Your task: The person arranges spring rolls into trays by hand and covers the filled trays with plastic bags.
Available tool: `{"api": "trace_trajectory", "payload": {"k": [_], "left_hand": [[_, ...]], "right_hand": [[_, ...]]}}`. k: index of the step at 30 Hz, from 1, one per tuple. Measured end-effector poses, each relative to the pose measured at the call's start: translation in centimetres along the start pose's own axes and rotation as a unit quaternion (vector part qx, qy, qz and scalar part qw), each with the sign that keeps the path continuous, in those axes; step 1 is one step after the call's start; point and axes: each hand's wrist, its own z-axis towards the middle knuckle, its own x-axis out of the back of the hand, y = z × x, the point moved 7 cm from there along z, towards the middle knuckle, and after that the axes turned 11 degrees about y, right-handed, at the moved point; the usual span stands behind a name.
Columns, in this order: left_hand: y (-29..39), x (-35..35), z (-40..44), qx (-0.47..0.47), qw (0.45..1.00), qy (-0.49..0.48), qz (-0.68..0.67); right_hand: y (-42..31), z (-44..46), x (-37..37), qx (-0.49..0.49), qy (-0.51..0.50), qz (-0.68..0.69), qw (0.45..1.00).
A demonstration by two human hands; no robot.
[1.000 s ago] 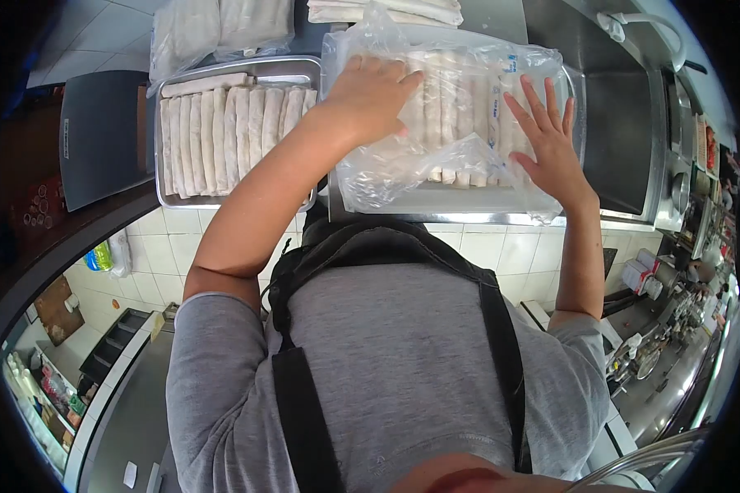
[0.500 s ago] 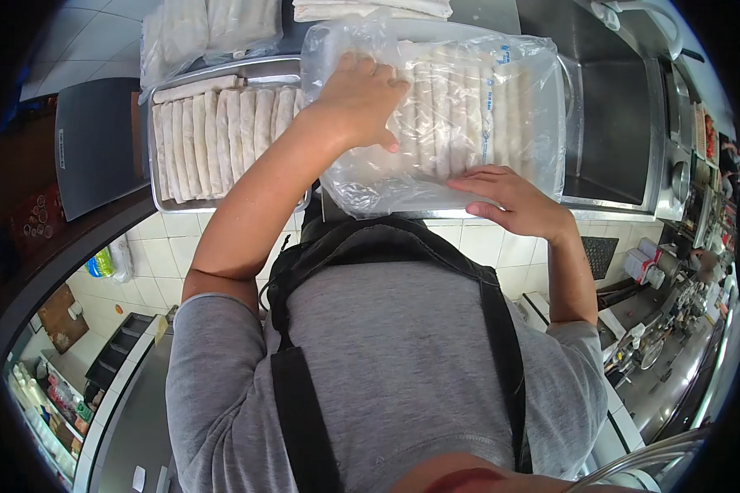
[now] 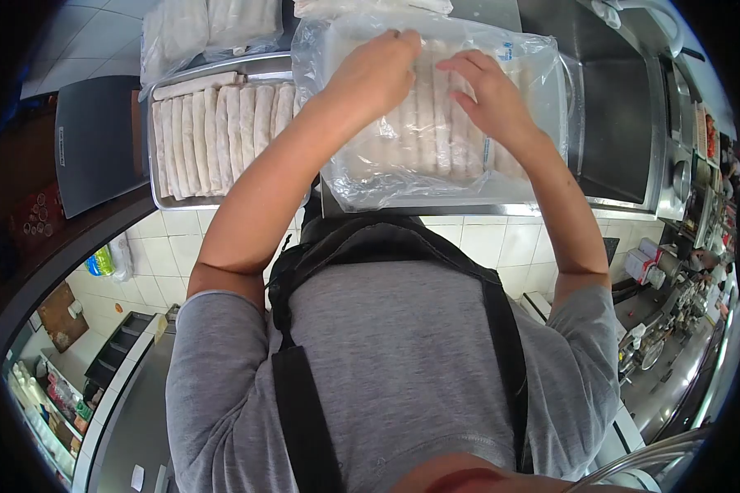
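Note:
A clear plastic bag (image 3: 362, 177) lies over a row of pale rolls (image 3: 423, 123), which look like uncooked spring rolls, in a white tray (image 3: 561, 123). Near the far side of this tray, my left hand (image 3: 378, 70) is closed, its curled fingers on the plastic bag; the fingertips are partly hidden. My right hand (image 3: 497, 99) hovers over the rolls beside it, thumb and fingers apart, holding nothing. To the left, a metal tray (image 3: 154, 164) holds a tight row of uncovered spring rolls (image 3: 222, 140), with one laid crosswise at the back.
Bagged rolls (image 3: 210, 29) sit behind the metal tray. Another pale stack (image 3: 370, 6) is at the far edge. On the right is a metal sink (image 3: 612, 123) with a faucet (image 3: 654, 12). A dark grey panel (image 3: 99, 148) stands at the left.
My right hand has moved from the near edge of the bag up to the middle of the rolls. My left hand has shifted away and right, its spread fingers now curled. The plastic has shifted.

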Motion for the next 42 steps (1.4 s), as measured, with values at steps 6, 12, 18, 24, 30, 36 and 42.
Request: {"api": "trace_trajectory", "payload": {"k": [6, 12, 18, 24, 30, 36, 42], "left_hand": [[2.8, -0.7, -7.5, -0.086, 0.952, -0.274, 0.106], [2.4, -0.8, -8.3, -0.070, 0.966, -0.228, 0.101], [3.2, -0.7, -9.3, -0.116, 0.952, -0.238, 0.154], [4.9, 1.9, -10.8, -0.184, 0.965, -0.134, 0.130], [3.3, 0.8, -12.9, -0.205, 0.967, -0.050, 0.144], [4.3, 1.5, -13.2, -0.231, 0.960, -0.107, 0.120], [4.6, 4.2, -14.0, -0.266, 0.959, 0.016, 0.094]], "right_hand": [[2.6, 1.7, -2.4, 0.034, 0.021, -0.042, 0.998], [1.2, 2.6, -0.7, -0.015, 0.038, -0.041, 0.998], [-0.2, 2.8, -1.3, 0.044, 0.057, -0.123, 0.990], [-3.5, 4.3, -2.0, 0.012, 0.093, -0.046, 0.995], [0.3, 4.5, -3.6, -0.070, 0.066, -0.077, 0.992], [-2.5, 3.7, -3.1, -0.112, 0.010, -0.032, 0.993], [-6.0, 3.9, -4.8, 0.103, 0.014, -0.043, 0.994]]}}
